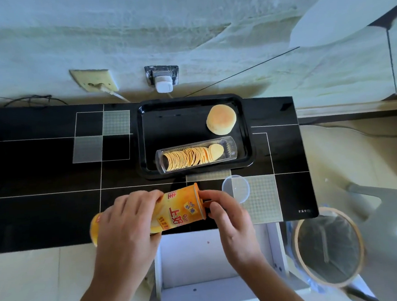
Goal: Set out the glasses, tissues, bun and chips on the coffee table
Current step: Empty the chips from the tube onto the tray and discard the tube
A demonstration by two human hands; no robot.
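A yellow chip can (178,211) lies on its side over the near edge of the black coffee table (40,177). My left hand (125,229) grips the can around its middle. My right hand (226,214) holds the can's open mouth with curled fingers. On the black tray (167,133) lies a clear plastic sleeve of stacked chips (193,156), and a round bun (221,119) sits at the tray's back right. The can's clear lid (237,187) rests on the table just right of my right hand. No glasses or tissues are in view.
A round bin with a wooden rim (328,247) stands on the floor at the right. A white stool frame (202,268) sits below the table edge. Wall sockets with a plug (162,80) and cables are behind the table. A pale chair (387,211) is at the far right.
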